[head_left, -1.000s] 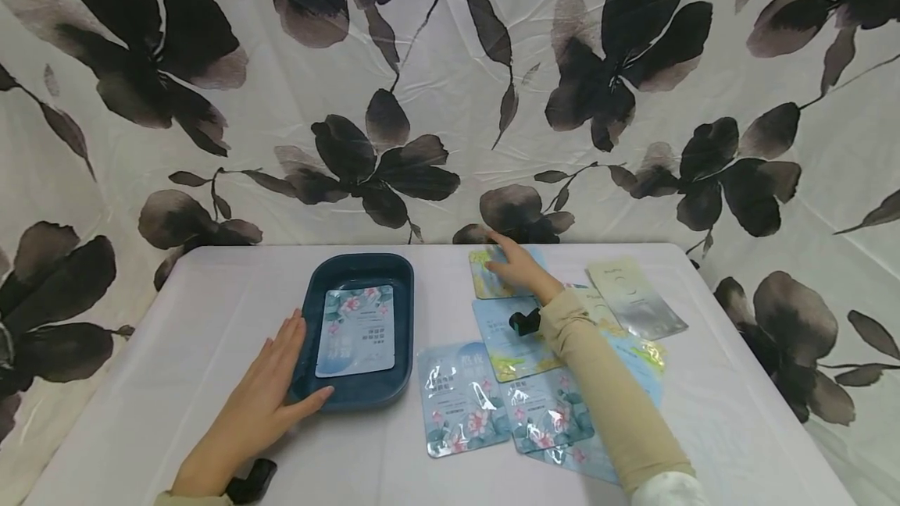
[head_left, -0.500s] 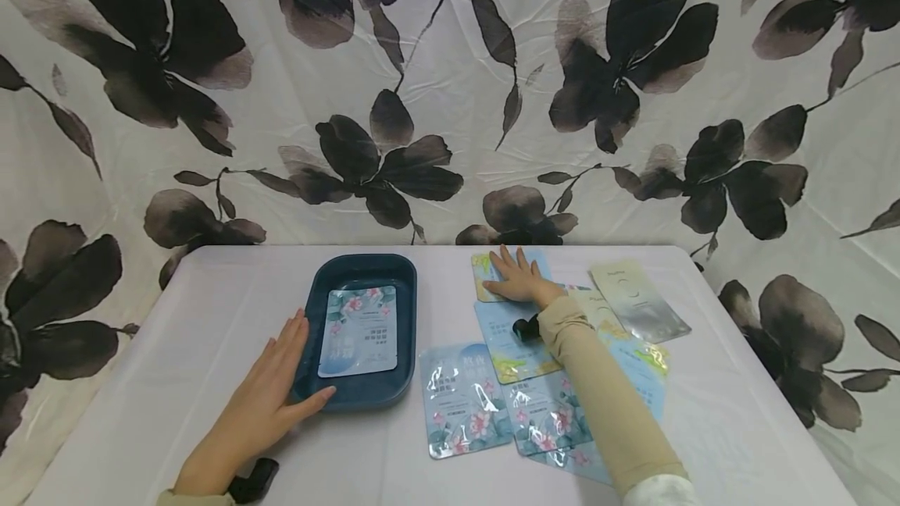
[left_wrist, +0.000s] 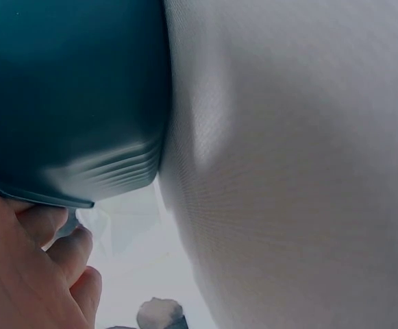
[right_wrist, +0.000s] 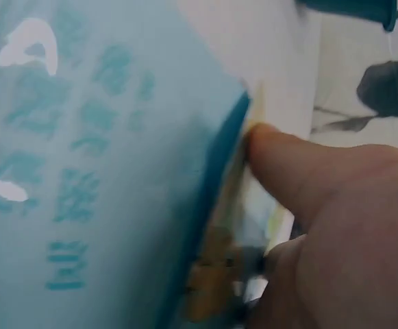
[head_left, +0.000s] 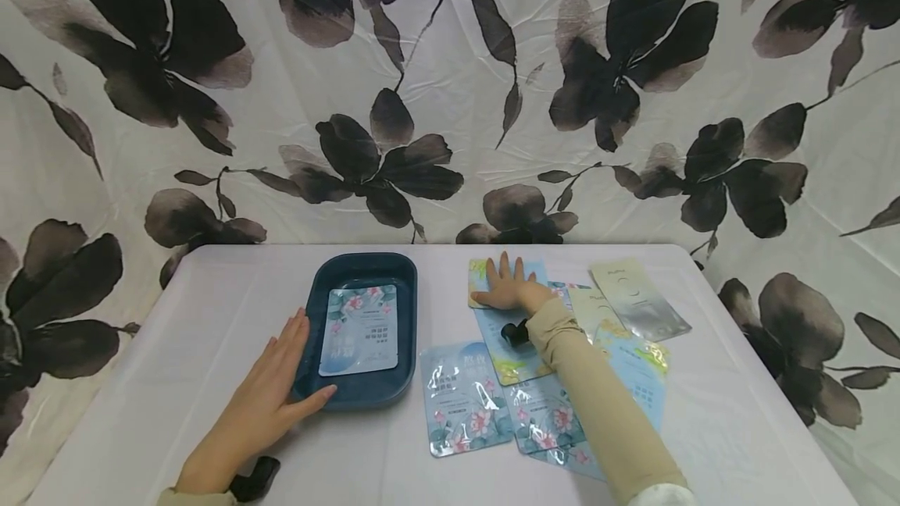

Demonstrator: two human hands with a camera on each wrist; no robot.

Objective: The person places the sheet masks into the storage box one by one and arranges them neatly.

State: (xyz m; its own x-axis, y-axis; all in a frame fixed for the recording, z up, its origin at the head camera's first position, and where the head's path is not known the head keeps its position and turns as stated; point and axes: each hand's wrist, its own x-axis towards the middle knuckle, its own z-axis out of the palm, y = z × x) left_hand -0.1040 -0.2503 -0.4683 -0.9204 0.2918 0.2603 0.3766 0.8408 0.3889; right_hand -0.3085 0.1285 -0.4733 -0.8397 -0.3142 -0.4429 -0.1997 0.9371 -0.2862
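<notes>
My left hand (head_left: 256, 400) lies with straight fingers along the left side of a dark blue tray (head_left: 409, 334), thumb at its near corner. In the left wrist view its fingers (left_wrist: 70, 255) touch the tray's rim. Inside the tray is a sheet mask packet (head_left: 360, 330) with pink flowers. At the table's back, my right hand (head_left: 512, 289) rests, fingers spread, on a yellow-and-blue sheet mask packet (head_left: 477, 273), partly covering it. Just nearer, a light blue packet (head_left: 516, 365) lies under the wrist; the right wrist view shows a blue packet (right_wrist: 82, 171) close up beside the thumb.
Several more packets lie overlapping on the right: a flowered one (head_left: 467, 400), another flowered one (head_left: 544, 416), a blue one (head_left: 643, 377) and a silver-and-cream one (head_left: 638, 299). A floral curtain (head_left: 450, 100) hangs behind the white table (head_left: 745, 443).
My right hand has flattened onto the back packet with fingers spread, and has slid slightly toward me together with that packet. The left hand and the tray stay put.
</notes>
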